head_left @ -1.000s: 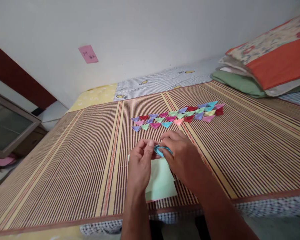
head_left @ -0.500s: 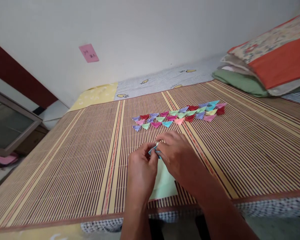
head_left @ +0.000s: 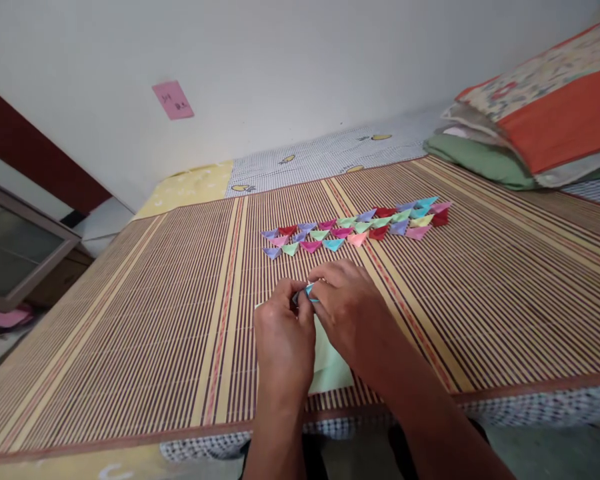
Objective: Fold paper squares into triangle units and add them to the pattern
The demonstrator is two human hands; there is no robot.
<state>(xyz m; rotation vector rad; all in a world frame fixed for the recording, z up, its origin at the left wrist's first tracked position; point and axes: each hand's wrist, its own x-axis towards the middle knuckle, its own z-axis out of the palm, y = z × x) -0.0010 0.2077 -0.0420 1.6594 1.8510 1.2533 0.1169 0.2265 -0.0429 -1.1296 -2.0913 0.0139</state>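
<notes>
Between the fingertips of both hands is a small piece of blue folded paper (head_left: 310, 291), mostly covered by the fingers. My left hand (head_left: 285, 327) pinches it from the left, thumb and forefinger closed on it. From the right, my right hand (head_left: 347, 303) grips it too, its fingers bent over the top. Beneath the hands lies a pale green sheet of paper (head_left: 333, 367), partly hidden by my left hand and wrist. Beyond the hands, several folded paper triangles (head_left: 334, 245) in many colours lie in rows on the striped mat.
A striped bamboo mat (head_left: 170, 333) covers the bed. Folded bedding with an orange and floral pillow (head_left: 555, 127) is piled at the back right. A pink note (head_left: 173, 100) is stuck on the white wall. A framed glass panel (head_left: 20, 240) stands at the left.
The fingers have shifted slightly on the blue paper, and less of it shows now. The whole view has tilted a little; the rows of triangles look unchanged.
</notes>
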